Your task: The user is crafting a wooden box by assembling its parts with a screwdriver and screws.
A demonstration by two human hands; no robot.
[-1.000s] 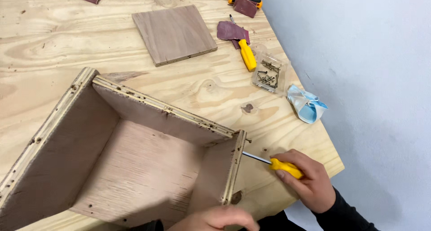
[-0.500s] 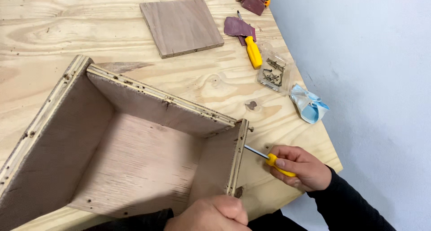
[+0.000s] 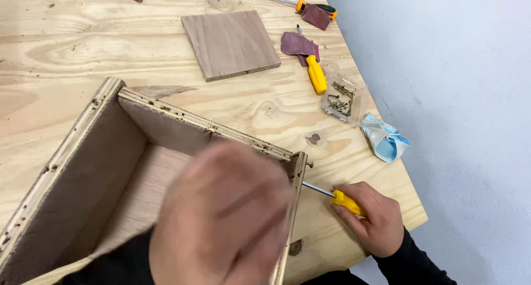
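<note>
From the head camera, the right hand [image 3: 371, 223] is gripping a yellow screwdriver [image 3: 338, 197], its tip lying against the side of the wooden box [image 3: 83, 169] just left of it. The left hand [image 3: 224, 224], blurred and raised close to the camera, is blocking much of the box; I cannot tell its grip. Beyond the right hand are lying a screw packet [image 3: 339, 98], a crumpled mask [image 3: 384, 139], another screwdriver [image 3: 314, 72] and a square board [image 3: 229, 43].

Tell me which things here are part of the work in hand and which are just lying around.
In use:
right hand gripping yellow-handled screwdriver
plywood box, screwdriver tip at its side wall
left hand, blurred, over the box

Lying about:
square wood panel
second yellow screwdriver
clear bag of screws
sandpaper pieces
blue-white crumpled cloth
</note>
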